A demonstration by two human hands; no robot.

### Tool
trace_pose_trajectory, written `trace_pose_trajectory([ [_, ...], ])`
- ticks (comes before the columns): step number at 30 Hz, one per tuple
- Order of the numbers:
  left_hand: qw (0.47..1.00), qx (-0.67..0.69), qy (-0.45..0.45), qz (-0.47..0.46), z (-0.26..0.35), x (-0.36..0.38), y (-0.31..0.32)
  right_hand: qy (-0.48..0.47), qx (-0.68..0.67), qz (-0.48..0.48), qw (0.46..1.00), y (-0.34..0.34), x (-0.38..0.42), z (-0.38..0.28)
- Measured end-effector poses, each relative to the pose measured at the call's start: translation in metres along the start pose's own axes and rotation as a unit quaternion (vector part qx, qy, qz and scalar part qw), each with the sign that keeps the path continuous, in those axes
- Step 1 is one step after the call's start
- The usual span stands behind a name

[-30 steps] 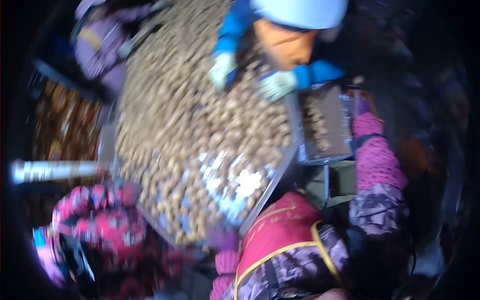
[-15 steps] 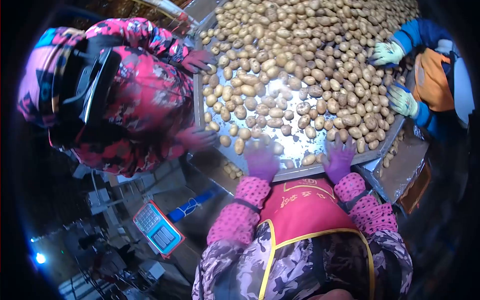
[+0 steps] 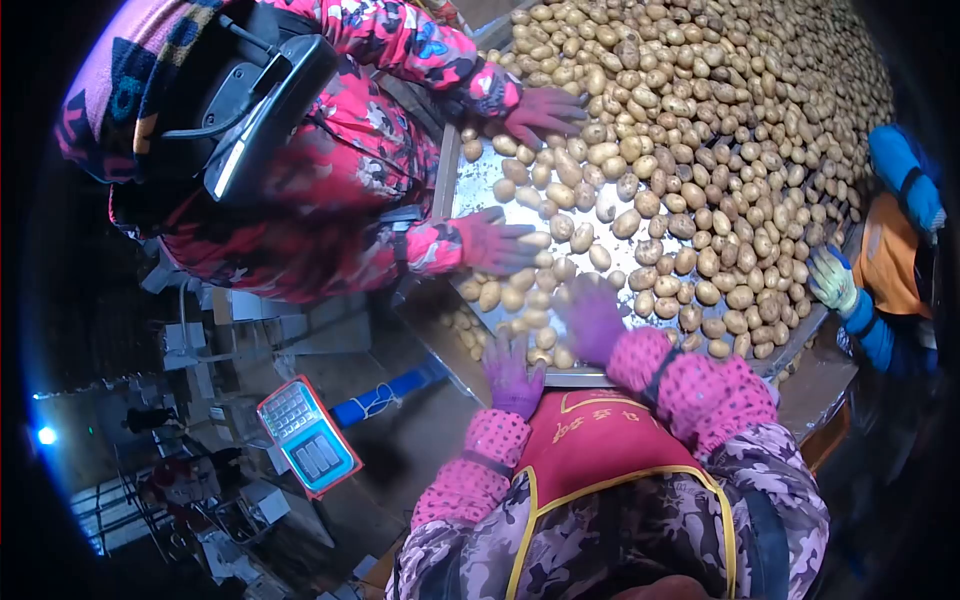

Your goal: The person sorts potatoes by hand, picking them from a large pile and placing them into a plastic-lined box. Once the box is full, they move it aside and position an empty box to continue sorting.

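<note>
Many potatoes [image 3: 690,190] lie across a metal sorting table [image 3: 478,188], densest toward the far right. My left hand [image 3: 514,378], in a purple glove, rests at the table's near edge with its fingers spread, beside several potatoes [image 3: 543,338]. To its right, my right hand [image 3: 593,322], also purple-gloved, is over the near part of the table. Motion blurs it, but the fingers look stretched out among the potatoes. Neither hand has a potato visibly gripped.
At the left, a person in a pink camouflage jacket [image 3: 330,220] has a gloved hand [image 3: 497,243] on the table. Another person's gloved hand [image 3: 833,280] is at the right edge. A scale's keypad panel [image 3: 308,437] stands below left. More potatoes [image 3: 462,328] sit beside the near-left edge.
My right hand has moved left across the near edge, closer to my left hand. The left person's hands reach farther over the table. The right person's upper hand has drawn back. The view has shifted.
</note>
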State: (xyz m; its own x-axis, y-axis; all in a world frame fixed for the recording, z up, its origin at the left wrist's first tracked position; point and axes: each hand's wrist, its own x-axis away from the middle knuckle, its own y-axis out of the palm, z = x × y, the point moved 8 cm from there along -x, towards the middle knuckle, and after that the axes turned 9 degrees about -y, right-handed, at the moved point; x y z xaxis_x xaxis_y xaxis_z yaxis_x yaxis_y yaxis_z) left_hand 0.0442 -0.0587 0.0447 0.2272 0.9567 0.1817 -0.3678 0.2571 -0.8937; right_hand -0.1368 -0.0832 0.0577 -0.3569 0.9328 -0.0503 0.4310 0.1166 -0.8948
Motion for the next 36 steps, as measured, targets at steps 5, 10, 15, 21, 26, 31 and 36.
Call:
trace_pose_trajectory([
  [5,0.997,0.014,0.025,0.067,0.021,-0.02,-0.011,0.033,-0.254,0.073,0.964,-0.051,-0.021,0.04],
  [10,0.995,0.013,0.091,0.035,0.07,-0.058,0.022,0.073,0.155,0.131,0.976,-0.065,-0.081,0.108],
  [15,0.998,-0.059,0.027,0.017,0.048,-0.052,-0.003,-0.037,-0.025,-0.025,0.999,-0.003,0.007,0.028],
  [21,0.996,0.045,0.075,-0.015,0.085,-0.073,-0.015,0.131,-0.061,0.111,0.983,-0.081,0.114,0.087],
  [26,0.984,0.047,0.156,0.076,0.149,-0.19,-0.013,0.207,0.128,0.172,0.955,-0.093,0.146,0.073],
  [31,0.989,-0.118,0.09,0.023,0.153,-0.31,0.025,0.22,-0.155,0.114,0.956,-0.089,0.15,0.081],
  [36,0.994,-0.03,-0.056,-0.084,0.182,-0.295,0.004,0.153,-0.19,0.281,0.928,-0.13,0.094,0.12],
])
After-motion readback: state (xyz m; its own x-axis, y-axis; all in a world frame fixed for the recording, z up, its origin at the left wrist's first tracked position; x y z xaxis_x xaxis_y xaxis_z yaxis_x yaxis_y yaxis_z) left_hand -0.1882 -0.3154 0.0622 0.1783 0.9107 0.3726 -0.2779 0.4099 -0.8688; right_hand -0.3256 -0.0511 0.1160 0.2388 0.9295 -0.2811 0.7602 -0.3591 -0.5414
